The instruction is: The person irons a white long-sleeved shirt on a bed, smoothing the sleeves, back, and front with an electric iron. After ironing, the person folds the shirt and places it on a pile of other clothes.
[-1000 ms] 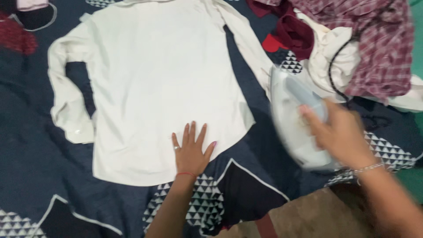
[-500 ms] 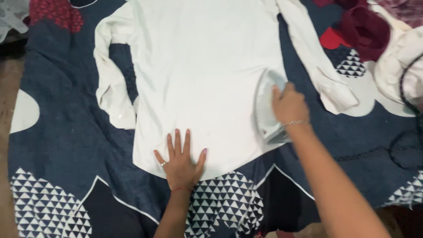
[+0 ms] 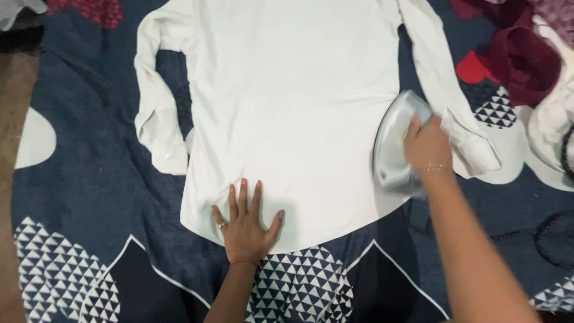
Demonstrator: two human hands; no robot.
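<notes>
Iron at the shirt's right edge, left palm flat on the hem

Iron [image 3: 396,146] shifted slightly right and up since half a second ago, now at the right side seam of the white shirt [image 3: 293,96], close beside the right sleeve's cuff [image 3: 475,157]. Right hand [image 3: 426,146] closed around the iron's handle, fingers wrapped over the top, thin bracelet at the wrist. Left hand [image 3: 245,224] nearly unmoved from before: flat on the lower hem, fingers spread and pointing up the cloth, ring on one finger, red thread at the wrist. A second ago the iron was off the garment altogether, blurred, over the bedding to the right.

Shirt laid flat and smooth, long-sleeved, off-white, collar end past the top edge of view. Left sleeve [image 3: 156,113] bent back down along the body, cuff near the waist; right sleeve running straight down the right side. Hem curved, a small button visible near the left hand's fingertips. Iron pale grey-white, seen from above, nose pointing up the frame, soleplate down on the cloth.

Underneath, a dark navy bedspread [image 3: 89,179] with white-outlined shapes and panels of small black-and-white triangles, red patches near the top corners. Heap of other clothes [image 3: 526,54] at upper right, maroon and cream pieces among them. Strip of brown floor [image 3: 15,90] along the left edge.
</notes>
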